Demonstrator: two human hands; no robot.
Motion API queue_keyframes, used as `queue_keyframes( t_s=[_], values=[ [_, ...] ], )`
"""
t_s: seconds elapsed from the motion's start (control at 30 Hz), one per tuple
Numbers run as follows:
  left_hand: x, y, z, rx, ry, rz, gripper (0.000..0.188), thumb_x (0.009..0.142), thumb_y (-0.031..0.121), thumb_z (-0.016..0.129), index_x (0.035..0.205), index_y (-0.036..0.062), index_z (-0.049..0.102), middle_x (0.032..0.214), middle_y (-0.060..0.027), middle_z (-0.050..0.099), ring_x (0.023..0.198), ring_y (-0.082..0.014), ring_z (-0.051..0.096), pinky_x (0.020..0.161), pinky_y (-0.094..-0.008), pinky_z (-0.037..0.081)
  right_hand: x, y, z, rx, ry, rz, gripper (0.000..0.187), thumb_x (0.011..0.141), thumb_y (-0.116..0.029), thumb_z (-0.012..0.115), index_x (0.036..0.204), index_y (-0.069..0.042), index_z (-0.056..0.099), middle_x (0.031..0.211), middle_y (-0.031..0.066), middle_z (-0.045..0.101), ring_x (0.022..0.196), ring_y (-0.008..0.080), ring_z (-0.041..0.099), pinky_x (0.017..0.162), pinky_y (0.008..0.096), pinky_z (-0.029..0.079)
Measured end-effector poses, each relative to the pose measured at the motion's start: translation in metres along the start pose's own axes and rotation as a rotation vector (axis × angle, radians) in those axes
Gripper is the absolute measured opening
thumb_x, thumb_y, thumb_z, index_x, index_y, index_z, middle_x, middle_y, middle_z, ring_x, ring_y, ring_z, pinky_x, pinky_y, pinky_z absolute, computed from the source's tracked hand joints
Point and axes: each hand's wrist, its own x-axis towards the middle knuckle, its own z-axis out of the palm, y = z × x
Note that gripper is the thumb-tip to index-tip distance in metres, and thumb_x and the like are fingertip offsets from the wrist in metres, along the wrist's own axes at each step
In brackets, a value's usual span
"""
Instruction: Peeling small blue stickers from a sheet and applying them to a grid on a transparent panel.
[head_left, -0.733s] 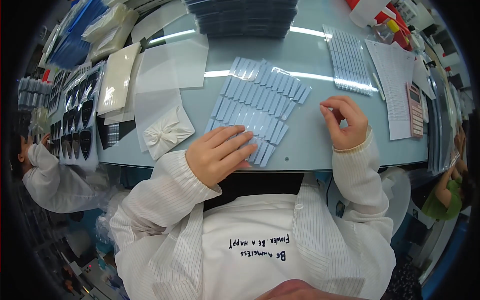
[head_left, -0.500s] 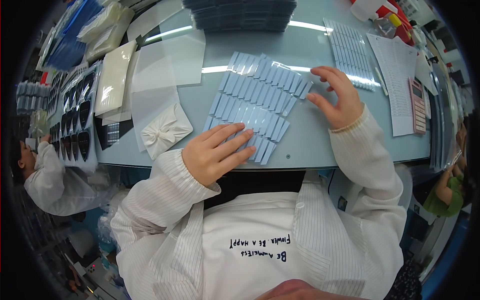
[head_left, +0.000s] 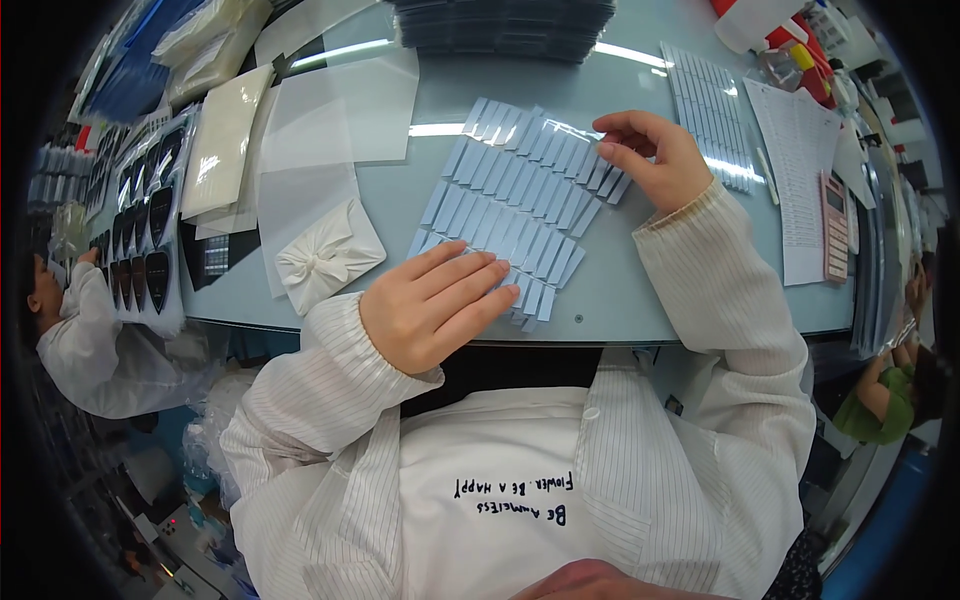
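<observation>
Several clear plastic sheets lined with rows of light-blue strips (head_left: 500, 190) lie slightly fanned in a slanted pile before me on the glass-topped table (head_left: 620, 290). My left hand (head_left: 430, 305) rests flat across the pile's near left part, fingers stretched out and a little apart. At the far right corner, my right hand (head_left: 662, 160) is curled, with thumb and forefinger drawn close about the edge of a strip sheet. The exact contact there is small and partly hidden by the fingers.
A tall dark stack (head_left: 505, 25) stands at the back. Another strip sheet (head_left: 705, 110), printed papers (head_left: 795, 170) and a pink calculator (head_left: 835, 225) lie right. Left are a white knotted cloth packet (head_left: 325, 255), translucent sheets (head_left: 385, 110) and black-piece packs (head_left: 155, 230). A person (head_left: 100, 330) sits far left.
My right hand has moved left and away from me onto the sheets' far right corner, its thumb and forefinger closing. My left hand stays on the pile. The whole view has shifted slightly.
</observation>
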Motion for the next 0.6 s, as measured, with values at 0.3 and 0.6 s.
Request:
queue_keyframes(
  t_s=[0.3,0.6],
  values=[
    [-0.001,-0.001,0.000,0.009,0.015,-0.036,0.027,0.078,0.009,0.068,0.105,0.0027,0.067,0.100,-0.0120,0.069,0.097,-0.0266,0.068,0.087,-0.0409,0.056,0.007,-0.021,0.009,-0.295,-0.046,0.091,0.030,0.082,-0.015,0.078,0.105,-0.001,0.066,0.080,0.0010,0.056,0.072,0.0081,0.049,0.066,0.0240,0.045],
    [-0.002,0.004,0.004,-0.089,0.018,-0.083,0.035,0.070,0.004,0.069,0.105,0.0022,0.068,0.106,-0.0124,0.067,0.099,-0.0292,0.066,0.085,-0.0388,0.057,0.010,-0.011,0.013,-0.352,0.093,-0.116,0.027,0.079,-0.021,0.081,0.087,-0.001,0.065,0.076,0.0054,0.061,0.067,0.0120,0.053,0.061,0.0272,0.046]
  ],
)
